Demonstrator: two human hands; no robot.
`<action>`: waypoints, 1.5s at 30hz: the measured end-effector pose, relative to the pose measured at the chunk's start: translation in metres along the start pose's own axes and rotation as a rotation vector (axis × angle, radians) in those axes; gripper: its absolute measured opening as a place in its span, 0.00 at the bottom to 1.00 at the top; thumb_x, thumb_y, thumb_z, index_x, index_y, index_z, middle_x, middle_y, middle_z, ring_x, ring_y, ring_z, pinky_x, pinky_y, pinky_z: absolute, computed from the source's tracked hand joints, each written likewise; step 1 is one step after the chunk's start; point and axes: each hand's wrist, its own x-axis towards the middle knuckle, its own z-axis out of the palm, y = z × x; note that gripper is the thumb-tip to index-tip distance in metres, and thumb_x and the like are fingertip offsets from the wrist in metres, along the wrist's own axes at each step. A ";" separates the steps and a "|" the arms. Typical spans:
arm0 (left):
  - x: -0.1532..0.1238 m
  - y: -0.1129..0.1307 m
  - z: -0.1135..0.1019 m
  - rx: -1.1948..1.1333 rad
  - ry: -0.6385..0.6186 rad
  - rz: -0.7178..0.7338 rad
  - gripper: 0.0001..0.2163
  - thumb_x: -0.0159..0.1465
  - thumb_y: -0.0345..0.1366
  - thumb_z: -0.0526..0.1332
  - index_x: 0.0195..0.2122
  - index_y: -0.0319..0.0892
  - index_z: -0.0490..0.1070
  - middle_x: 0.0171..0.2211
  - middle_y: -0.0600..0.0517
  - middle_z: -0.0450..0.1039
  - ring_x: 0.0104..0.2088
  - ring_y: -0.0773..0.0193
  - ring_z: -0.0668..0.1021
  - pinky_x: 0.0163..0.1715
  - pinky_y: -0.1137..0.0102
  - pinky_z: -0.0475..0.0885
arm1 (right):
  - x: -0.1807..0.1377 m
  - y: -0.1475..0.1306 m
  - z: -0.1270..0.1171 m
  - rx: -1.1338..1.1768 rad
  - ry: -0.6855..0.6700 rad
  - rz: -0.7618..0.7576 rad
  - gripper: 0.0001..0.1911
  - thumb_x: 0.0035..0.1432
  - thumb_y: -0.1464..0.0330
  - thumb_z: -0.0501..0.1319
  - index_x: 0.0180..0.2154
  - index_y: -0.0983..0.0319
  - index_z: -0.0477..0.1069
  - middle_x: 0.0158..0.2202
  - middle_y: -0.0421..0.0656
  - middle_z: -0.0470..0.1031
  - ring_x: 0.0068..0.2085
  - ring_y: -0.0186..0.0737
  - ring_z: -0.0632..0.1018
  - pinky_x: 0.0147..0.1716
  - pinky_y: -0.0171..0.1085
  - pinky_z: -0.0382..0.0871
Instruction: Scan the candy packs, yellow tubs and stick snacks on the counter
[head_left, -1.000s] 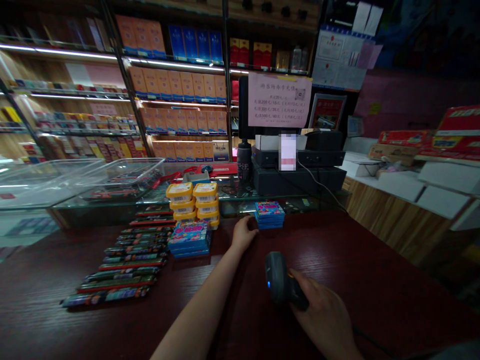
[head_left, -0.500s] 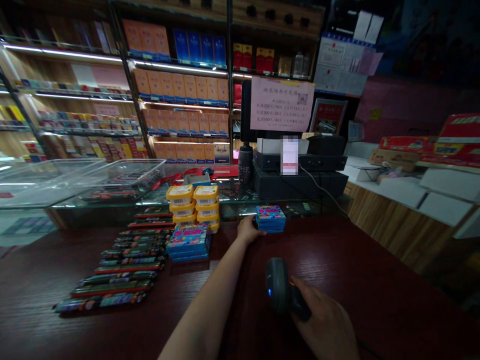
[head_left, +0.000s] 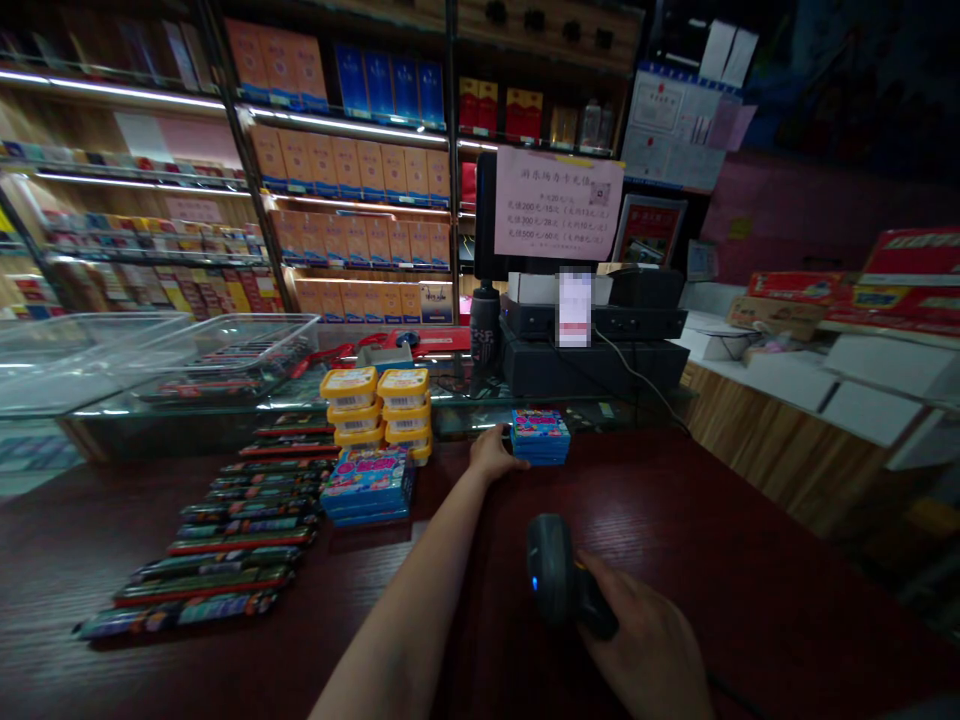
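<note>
My right hand (head_left: 645, 650) is wrapped around the handle of a dark barcode scanner (head_left: 551, 578), whose small blue light glows, low over the dark red counter (head_left: 750, 560). My left hand (head_left: 491, 455) reaches far forward and touches the left side of a small stack of blue packets (head_left: 539, 436) near the counter's far edge; its fingers curl against the stack. A second, larger stack of blue packets (head_left: 367, 485) lies to the left of my forearm.
Yellow-lidded tubs (head_left: 379, 405) stand stacked behind the larger stack. Several long flat packs (head_left: 225, 535) lie in a row at the left. A clear tray (head_left: 195, 350) sits on the glass case. A till with a paper notice (head_left: 559, 205) stands behind.
My left hand has moved forward from beside the small blue stack to touch its side. The scanner in my right hand has barely shifted.
</note>
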 end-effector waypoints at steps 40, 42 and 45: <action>-0.157 0.016 -0.119 0.657 0.426 -0.144 0.16 0.59 0.35 0.60 0.48 0.37 0.68 0.44 0.39 0.66 0.47 0.47 0.68 0.46 0.59 0.64 | -0.007 -0.001 0.000 0.037 -0.001 0.052 0.19 0.58 0.65 0.53 0.51 0.57 0.67 0.44 0.44 0.78 0.38 0.43 0.80 0.33 0.39 0.72; -0.166 0.010 -0.127 0.702 0.411 -0.191 0.17 0.57 0.38 0.63 0.46 0.36 0.69 0.45 0.37 0.66 0.48 0.45 0.68 0.44 0.59 0.65 | -0.007 -0.001 -0.002 0.040 -0.002 0.049 0.19 0.58 0.65 0.53 0.52 0.57 0.66 0.45 0.43 0.78 0.39 0.43 0.80 0.33 0.39 0.72; -0.174 -0.001 -0.134 0.747 0.358 -0.161 0.10 0.58 0.35 0.61 0.41 0.39 0.72 0.46 0.39 0.66 0.47 0.48 0.70 0.42 0.62 0.67 | -0.008 0.001 -0.001 0.064 -0.020 0.026 0.20 0.59 0.65 0.53 0.53 0.57 0.65 0.47 0.43 0.77 0.41 0.43 0.79 0.35 0.39 0.73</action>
